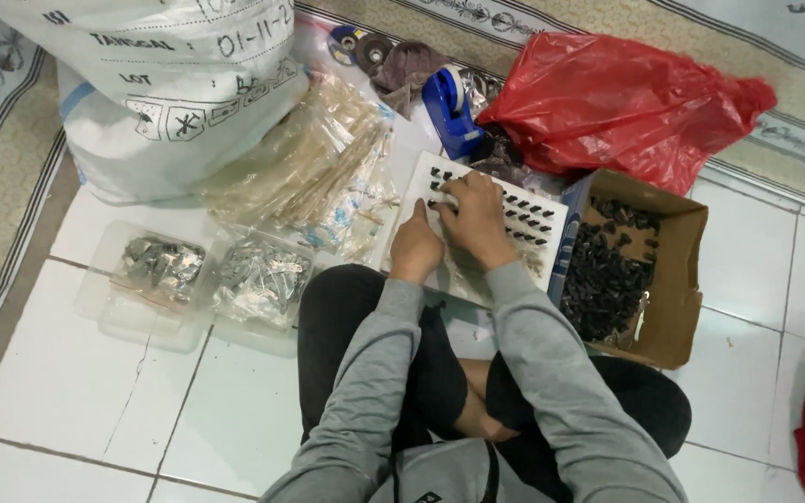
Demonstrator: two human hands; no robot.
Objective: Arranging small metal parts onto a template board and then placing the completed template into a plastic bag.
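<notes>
A white tray (pixel 552 216) with rows of small black parts lies on the floor in front of my crossed legs. My left hand (pixel 416 248) rests on the tray's near left part, thumb raised and fingers curled down. My right hand (pixel 477 216) lies beside it over the tray's middle, fingertips pressing at a small black part near the top left rows. Whether either hand grips a piece is hidden under the fingers.
An open cardboard box (pixel 677 279) of small black parts sits at the right. A red plastic bag (pixel 626 98), a blue tape dispenser (pixel 451 107), a big white sack (pixel 170 84), clear bags (pixel 314 168) and two clear tubs of metal pieces (pixel 160 270) lie around.
</notes>
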